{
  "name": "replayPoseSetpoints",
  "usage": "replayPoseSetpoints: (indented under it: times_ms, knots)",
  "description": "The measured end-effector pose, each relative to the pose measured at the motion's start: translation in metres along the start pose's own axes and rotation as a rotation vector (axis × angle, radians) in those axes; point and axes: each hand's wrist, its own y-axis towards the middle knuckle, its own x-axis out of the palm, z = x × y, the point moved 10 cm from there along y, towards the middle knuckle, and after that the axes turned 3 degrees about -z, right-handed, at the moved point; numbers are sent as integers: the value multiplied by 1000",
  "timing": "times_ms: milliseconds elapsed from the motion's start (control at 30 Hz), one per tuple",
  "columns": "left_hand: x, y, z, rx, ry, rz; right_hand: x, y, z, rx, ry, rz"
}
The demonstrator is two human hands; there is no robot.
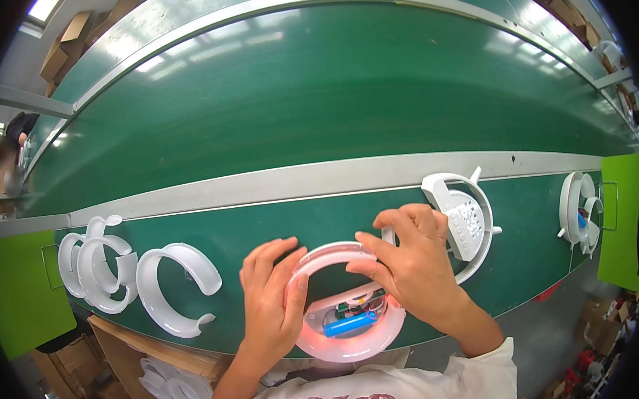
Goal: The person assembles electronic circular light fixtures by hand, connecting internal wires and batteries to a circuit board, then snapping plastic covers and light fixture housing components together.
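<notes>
A white ring-shaped plastic housing (pixel 349 350) is tilted up in front of me, with a reddish glow on its lower part. Inside its lower section sit a blue cylindrical battery (pixel 349 323), a small circuit board and some wires. My left hand (pixel 273 295) grips the ring's left rim, thumb in front and fingers behind. With thumb and forefinger, my right hand (pixel 418 264) pinches the upper right rim. A small white part by its other fingers is mostly hidden. Just beyond that hand lies a white round cover with a dotted panel (pixel 467 217), partly covered by it.
White open C-shaped shells (pixel 154 292) lie at the left, beside a stack of similar pieces (pixel 96 270). Another ring unit with a battery (pixel 581 208) rests at the far right. A grey rail (pixel 276 193) crosses the green table. Bright green panels (pixel 621 225) flank both ends.
</notes>
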Motion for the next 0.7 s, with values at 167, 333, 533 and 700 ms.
replayPoseSetpoints:
  times_ms: [167,333,533,700]
  knots:
    - [11,-23,-1,-10,-246,-61,-7,-9,4,9,122,10]
    - [15,-34,0,-69,-721,-69,-16,-8,-2,-31,226,-55]
    - [16,-24,6,-28,-771,-56,-10,-7,5,-46,372,-133]
    - [14,-24,9,7,-717,-28,-7,-10,7,0,627,-134]
